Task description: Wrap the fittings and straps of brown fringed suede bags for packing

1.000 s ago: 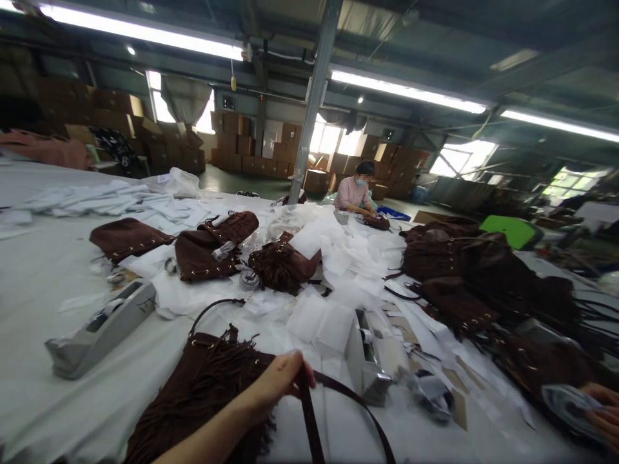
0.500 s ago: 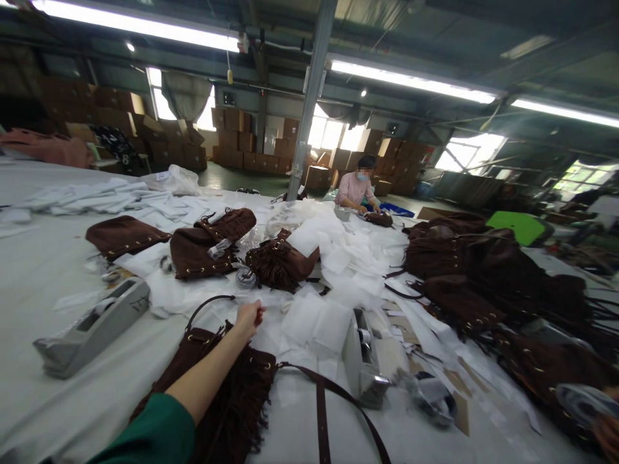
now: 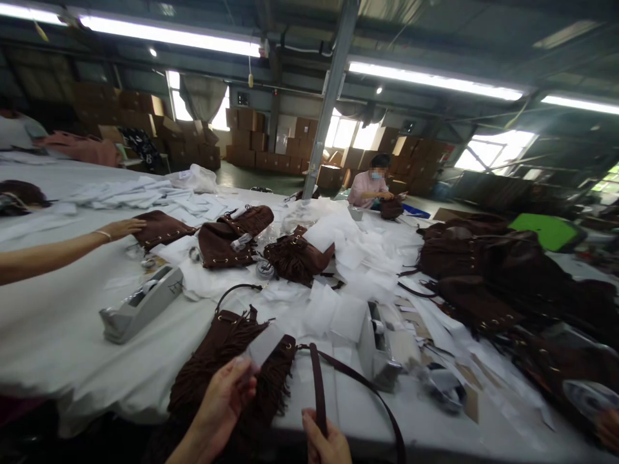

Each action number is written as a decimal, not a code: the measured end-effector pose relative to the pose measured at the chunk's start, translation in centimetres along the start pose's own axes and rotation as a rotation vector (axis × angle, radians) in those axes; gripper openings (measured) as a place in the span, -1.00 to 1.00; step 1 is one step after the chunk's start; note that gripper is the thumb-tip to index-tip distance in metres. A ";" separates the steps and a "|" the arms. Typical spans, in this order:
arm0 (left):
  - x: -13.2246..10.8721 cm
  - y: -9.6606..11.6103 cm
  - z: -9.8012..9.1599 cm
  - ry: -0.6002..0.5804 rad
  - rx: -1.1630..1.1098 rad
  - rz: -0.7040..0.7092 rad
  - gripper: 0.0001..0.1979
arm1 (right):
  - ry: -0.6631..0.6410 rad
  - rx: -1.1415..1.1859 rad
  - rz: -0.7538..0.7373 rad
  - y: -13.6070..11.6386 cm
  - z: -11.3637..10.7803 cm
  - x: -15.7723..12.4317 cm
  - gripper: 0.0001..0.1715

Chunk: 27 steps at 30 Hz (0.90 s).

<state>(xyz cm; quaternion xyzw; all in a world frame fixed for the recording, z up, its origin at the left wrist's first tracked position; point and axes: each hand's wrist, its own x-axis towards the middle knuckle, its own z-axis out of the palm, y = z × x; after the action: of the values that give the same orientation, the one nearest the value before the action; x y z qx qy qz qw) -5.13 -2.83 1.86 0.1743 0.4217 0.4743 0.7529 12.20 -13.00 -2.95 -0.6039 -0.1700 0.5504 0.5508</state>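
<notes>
My left hand (image 3: 228, 398) pinches a thin, pale translucent sheet (image 3: 265, 343) above a dark brown fringed bag (image 3: 203, 361), which lies at the table's front edge. Close by on the right, my right hand (image 3: 325, 438) grips the bag's brown strap (image 3: 318, 383), its end raised. The rest of the strap curves over the table to the right. A thin handle loop stands up at the bag's top. A grey tape dispenser (image 3: 380, 351) sits right of the bag, another (image 3: 142, 306) to its left.
Another person's hand (image 3: 126, 228) touches a brown bag (image 3: 162, 229) at the left. More bags (image 3: 232, 238) and white sheets (image 3: 358, 251) cover the middle. Dark bags (image 3: 507, 270) are heaped at right. A masked person (image 3: 368, 187) handles a bag across the table.
My left hand has drawn back toward me, now with the sheet. My right hand has appeared, holding the strap. Another person's arm has entered at left. The view has shifted left.
</notes>
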 end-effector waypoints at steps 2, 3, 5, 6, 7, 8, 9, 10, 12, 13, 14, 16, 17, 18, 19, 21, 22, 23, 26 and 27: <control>-2.3 -2.8 0.6 -0.100 0.036 -0.126 -0.73 | -0.030 0.043 0.065 -0.5 1.1 -0.5 -0.26; -3.2 -3.9 0.9 -0.143 0.057 -0.177 -0.69 | -0.048 0.064 0.080 -0.7 1.6 -0.9 -0.28; -4.5 -5.6 1.2 -0.202 0.112 -0.242 -0.64 | -0.065 0.084 0.066 -1.2 2.4 -1.7 -0.35; -4.9 -6.0 1.3 -0.216 0.148 -0.259 -0.64 | -0.065 0.079 0.044 -1.5 2.7 -2.0 -0.38; -5.1 -6.3 1.3 -0.224 0.186 -0.266 -0.63 | -0.061 0.063 0.020 -1.7 2.9 -2.4 -0.42; -5.3 -6.4 1.2 -0.227 0.222 -0.266 -0.63 | -0.054 0.039 -0.001 -1.9 2.9 -2.7 -0.45; -5.3 -6.3 1.1 -0.225 0.256 -0.260 -0.62 | -0.047 0.012 -0.020 -2.0 3.0 -2.9 -0.48; -5.3 -6.2 1.1 -0.222 0.289 -0.251 -0.62 | -0.038 -0.013 -0.041 -2.1 2.9 -3.1 -0.50; -5.0 -5.9 1.0 -0.229 0.355 -0.237 -0.60 | -0.010 -0.058 -0.089 -2.2 2.7 -3.3 -0.53; -4.8 -5.8 1.0 -0.248 0.387 -0.228 -0.59 | 0.007 -0.081 -0.115 -2.2 2.6 -3.3 -0.54; -4.6 -5.7 1.0 -0.278 0.416 -0.216 -0.58 | 0.019 -0.105 -0.143 -2.2 2.5 -3.3 -0.55; -4.2 -5.8 1.2 -0.340 0.469 -0.164 -0.56 | 0.021 -0.155 -0.197 -2.3 2.3 -3.1 -0.55; -4.1 -6.0 1.4 -0.362 0.496 -0.127 -0.54 | 0.019 -0.179 -0.221 -2.4 2.3 -2.9 -0.54; -4.0 -6.2 1.6 -0.376 0.524 -0.088 -0.53 | 0.020 -0.199 -0.240 -2.4 2.3 -2.8 -0.53; -4.0 -6.5 1.8 -0.383 0.549 -0.053 -0.51 | 0.023 -0.215 -0.254 -2.5 2.2 -2.6 -0.51; -4.0 -7.2 2.1 -0.376 0.577 -0.003 -0.50 | 0.052 -0.225 -0.259 -2.6 2.2 -2.2 -0.47; -4.0 -7.5 2.3 -0.366 0.587 0.020 -0.49 | 0.077 -0.217 -0.250 -2.6 2.1 -2.1 -0.45; -4.0 -7.8 2.4 -0.350 0.599 0.052 -0.49 | 0.097 -0.201 -0.233 -2.6 2.1 -2.0 -0.42; -3.7 -8.2 2.5 -0.272 0.645 0.191 -0.49 | 0.071 -0.142 -0.156 -2.3 1.8 -2.3 -0.40; -3.5 -8.3 2.5 -0.244 0.656 0.229 -0.48 | 0.037 -0.123 -0.133 -2.2 1.6 -2.5 -0.40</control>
<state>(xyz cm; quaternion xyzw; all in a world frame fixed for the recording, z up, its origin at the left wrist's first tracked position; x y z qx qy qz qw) 0.92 -9.52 -0.52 0.5079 0.4361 0.3709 0.6437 10.85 -13.54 0.50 -0.6341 -0.2329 0.4897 0.5512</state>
